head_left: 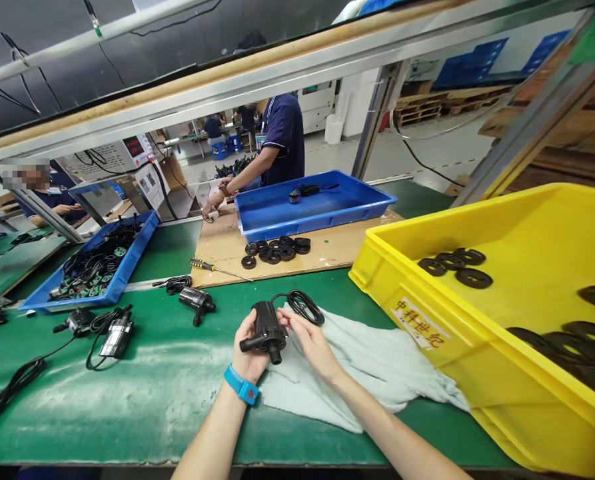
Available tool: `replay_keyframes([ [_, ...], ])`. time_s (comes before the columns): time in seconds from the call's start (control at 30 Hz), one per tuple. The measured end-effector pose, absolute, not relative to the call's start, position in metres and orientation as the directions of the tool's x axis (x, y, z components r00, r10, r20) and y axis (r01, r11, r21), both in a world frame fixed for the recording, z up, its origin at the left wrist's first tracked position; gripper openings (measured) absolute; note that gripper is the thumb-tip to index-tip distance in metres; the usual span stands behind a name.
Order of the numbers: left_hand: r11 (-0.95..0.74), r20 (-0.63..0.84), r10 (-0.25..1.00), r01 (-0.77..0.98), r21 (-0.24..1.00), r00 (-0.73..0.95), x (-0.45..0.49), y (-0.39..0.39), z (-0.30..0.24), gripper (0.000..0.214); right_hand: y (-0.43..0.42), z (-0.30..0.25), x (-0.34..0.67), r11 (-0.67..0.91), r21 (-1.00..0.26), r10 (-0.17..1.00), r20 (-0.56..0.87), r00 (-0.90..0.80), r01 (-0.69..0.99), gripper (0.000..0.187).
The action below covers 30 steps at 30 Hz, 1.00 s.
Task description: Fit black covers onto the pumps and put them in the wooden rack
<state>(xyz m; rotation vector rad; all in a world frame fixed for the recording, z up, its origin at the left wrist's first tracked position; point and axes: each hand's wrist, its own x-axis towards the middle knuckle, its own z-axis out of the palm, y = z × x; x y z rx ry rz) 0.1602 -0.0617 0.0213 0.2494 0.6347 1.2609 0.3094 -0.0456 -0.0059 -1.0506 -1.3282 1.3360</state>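
Both of my hands hold a small black pump (267,330) above a pale cloth (372,367) on the green bench. My left hand (250,353), with a blue wristband, cups the pump from the left and below. My right hand (311,341) grips it from the right, fingers by the body. The pump's coiled black cable (304,305) trails behind onto the cloth. Its nozzle points left.
A big yellow crate (407,293) with black rings stands at the right. Behind lie a cardboard sheet (327,250) with black rings, a screwdriver (217,268) and a blue tray (317,217). More pumps (197,301) and another blue tray (127,267) sit left. Co-workers stand beyond.
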Motion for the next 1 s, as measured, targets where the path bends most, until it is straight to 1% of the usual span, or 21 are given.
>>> replay_keyframes([
  [0.1,0.306,-0.304,0.937,-0.823,0.478,0.172,0.159,-0.062,0.021,0.035,-0.047,-0.001,0.309,0.039,-0.998,0.976,0.05,-0.212,-0.056,0.068],
  [0.23,0.343,-0.369,0.91,-0.841,0.419,0.187,0.157,-0.064,0.018,0.032,-0.047,0.001,0.308,0.026,-0.996,0.971,0.045,-0.235,-0.084,0.067],
  [0.37,0.422,-0.388,0.88,-0.826,0.373,0.275,0.156,-0.067,0.019,0.04,-0.045,0.0,0.308,0.008,-0.993,0.971,0.036,-0.235,-0.119,0.068],
  [0.53,0.496,-0.324,0.859,-0.801,0.334,0.397,0.152,-0.068,0.016,0.053,-0.045,0.001,0.31,0.015,-0.99,0.972,0.046,-0.228,-0.137,0.069],
  [0.7,0.505,-0.247,0.86,-0.81,0.298,0.445,0.151,-0.068,0.006,0.053,-0.046,0.001,0.31,0.063,-0.99,0.976,0.088,-0.199,-0.13,0.064],
  [0.9,0.462,-0.122,0.885,-0.818,0.342,0.449,0.156,-0.069,0.006,0.048,-0.043,0.011,0.308,0.023,-0.96,0.974,0.083,-0.209,-0.278,0.055],
  [1.0,0.479,-0.072,0.871,-0.808,0.343,0.486,0.161,-0.071,0.008,0.047,-0.042,0.02,0.312,-0.006,-0.943,0.975,0.068,-0.209,-0.334,0.05],
])
